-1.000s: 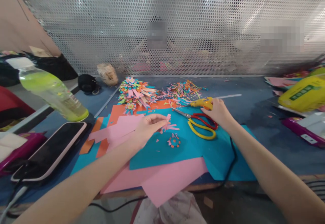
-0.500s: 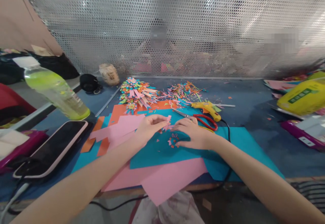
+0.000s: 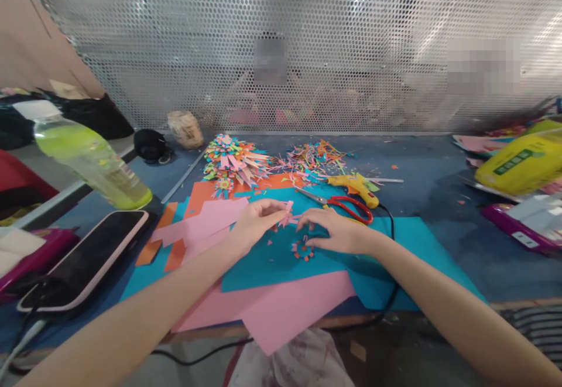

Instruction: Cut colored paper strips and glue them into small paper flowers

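My left hand point(image 3: 262, 222) is closed, thumb and fingers pinching a small pink folded paper piece point(image 3: 287, 213). Across a narrow gap, my right hand point(image 3: 336, 230) is curved over the blue paper point(image 3: 263, 270), thumb and fingers apart. A thin pink end lies near its fingertips; whether they touch it is unclear. Just below that hand rests a little paper ring point(image 3: 302, 250) with pink and orange tabs round a blue middle. Red-handled scissors point(image 3: 351, 204) lie open-bladed behind my right hand, beside a yellow glue gun point(image 3: 357, 189).
A layered paper-strip decoration point(image 3: 235, 161) stands at the back, with a heap of shredded strips point(image 3: 314, 156) beside it. Pink sheets point(image 3: 294, 305) overhang the front edge. Phone point(image 3: 88, 258) and green drink bottle point(image 3: 94, 161) are left; a yellow packet point(image 3: 520, 164) is right.
My right hand has shifted slightly, its fingers more bent and lifted from the paper ring, which now shows more. The left hand keeps its pinch. The view has moved a little.
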`<state>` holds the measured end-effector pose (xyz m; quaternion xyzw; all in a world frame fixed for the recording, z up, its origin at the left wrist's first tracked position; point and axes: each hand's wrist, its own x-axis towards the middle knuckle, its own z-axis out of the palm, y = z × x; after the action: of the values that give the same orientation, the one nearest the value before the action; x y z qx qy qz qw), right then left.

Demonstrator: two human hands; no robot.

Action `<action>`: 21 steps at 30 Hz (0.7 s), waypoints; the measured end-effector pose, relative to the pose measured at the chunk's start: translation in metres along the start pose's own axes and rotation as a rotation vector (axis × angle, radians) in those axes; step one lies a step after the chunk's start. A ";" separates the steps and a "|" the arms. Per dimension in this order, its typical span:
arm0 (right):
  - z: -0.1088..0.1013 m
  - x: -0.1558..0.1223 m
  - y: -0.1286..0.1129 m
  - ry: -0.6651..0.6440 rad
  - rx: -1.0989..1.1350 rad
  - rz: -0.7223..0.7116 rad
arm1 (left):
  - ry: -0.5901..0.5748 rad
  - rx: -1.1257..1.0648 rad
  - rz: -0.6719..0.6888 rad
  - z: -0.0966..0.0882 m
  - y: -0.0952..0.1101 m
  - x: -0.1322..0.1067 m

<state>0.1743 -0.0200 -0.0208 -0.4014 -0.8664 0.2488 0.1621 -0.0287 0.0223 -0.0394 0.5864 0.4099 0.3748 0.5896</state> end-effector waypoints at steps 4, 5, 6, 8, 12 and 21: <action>0.002 0.001 0.006 0.000 0.022 0.030 | -0.016 0.021 -0.016 0.000 -0.001 0.000; 0.003 0.002 0.007 -0.013 0.035 0.031 | -0.018 0.025 -0.019 0.000 -0.001 0.000; 0.003 0.003 0.007 -0.020 0.048 0.030 | -0.017 0.029 -0.021 0.000 -0.001 0.000; 0.005 0.004 0.009 -0.016 0.081 0.023 | -0.013 0.036 -0.023 0.000 -0.001 0.001; 0.006 0.005 0.011 0.105 0.256 0.048 | -0.015 0.028 -0.020 0.000 -0.001 0.000; 0.010 0.006 0.026 0.304 0.652 0.244 | 0.081 -0.022 0.046 -0.001 0.005 0.002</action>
<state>0.1817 -0.0042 -0.0432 -0.4612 -0.6537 0.4665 0.3772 -0.0282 0.0247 -0.0346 0.5736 0.4156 0.4160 0.5703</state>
